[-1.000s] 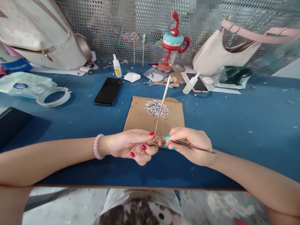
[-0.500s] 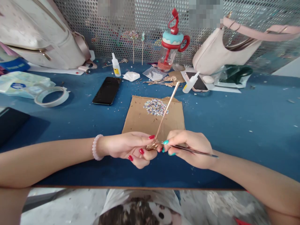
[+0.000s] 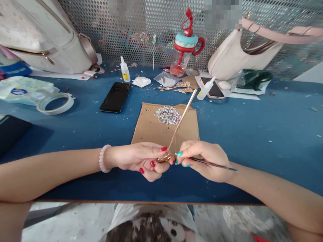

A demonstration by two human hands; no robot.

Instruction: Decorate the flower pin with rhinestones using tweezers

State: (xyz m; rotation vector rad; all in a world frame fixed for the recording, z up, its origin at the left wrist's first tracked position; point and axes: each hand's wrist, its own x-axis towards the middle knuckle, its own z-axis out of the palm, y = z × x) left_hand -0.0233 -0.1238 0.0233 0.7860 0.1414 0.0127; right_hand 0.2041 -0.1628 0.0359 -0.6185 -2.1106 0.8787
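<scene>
My left hand (image 3: 143, 156) pinches the ornate head of a rose-gold hairpin (image 3: 183, 119), whose long stem slants up and to the right. My right hand (image 3: 205, 158) grips dark thin tweezers (image 3: 212, 164), their tip close beside the hairpin's head. Whether the tip holds anything is too small to tell. Both hands are above the near edge of a brown cardboard sheet (image 3: 148, 127). On that sheet, behind my hands, lies a pile of small glittering rhinestones (image 3: 168, 115).
A black phone (image 3: 115, 97), a glue bottle (image 3: 124, 70) and a second glue bottle (image 3: 206, 88) surround the cardboard. Farther back are more hairpins (image 3: 176, 88) and a red-lidded cup (image 3: 185, 50). White tape (image 3: 55, 104) lies left.
The hairpin's stem has tilted slightly farther right. The tweezers have shifted a little to the right with my right hand.
</scene>
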